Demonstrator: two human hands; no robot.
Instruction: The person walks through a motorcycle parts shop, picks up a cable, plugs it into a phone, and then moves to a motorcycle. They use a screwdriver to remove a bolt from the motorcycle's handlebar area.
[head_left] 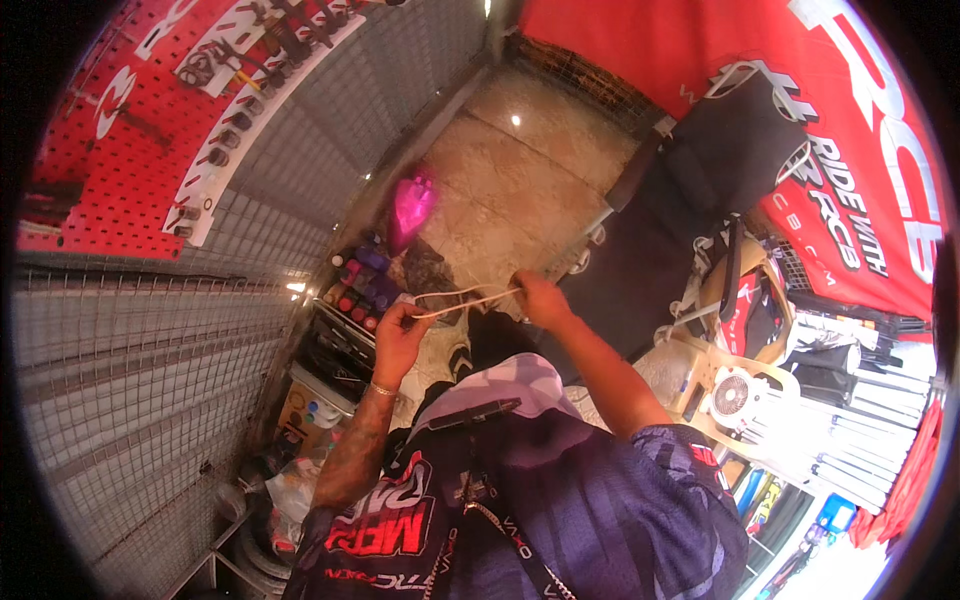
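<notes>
Head view, looking down past the person's own chest to a cluttered workshop floor. Both hands are raised at centre frame with a thin pale strip (468, 297), possibly a band or cord, stretched between them. The left hand (398, 335) is closed, fingers pinched on the strip's left end, just left of centre; the right hand (541, 298) is likewise closed on the right end, a little higher and right of centre. The strip appears to run as two strands or a loop: an upper strand bows slightly upward, a lower one is straighter; too thin to tell which for certain. Long axis: near horizontal in the frame, tilted so the right end sits higher than the left, i.e. pointing from lower left to upper right. It is held in the air, touching nothing but the two hands. Progress, as a judgement: the strip is picked up and drawn taut, so gripping and stretching are done; it is not yet fitted to or laid on anything. Below the hands lies a tiled floor (520, 170) with a magenta part (411, 204) at upper centre and a tray of small coloured bottles (358, 285) left of the left hand. A red pegboard (120, 160) with tools fills the upper left.
</notes>
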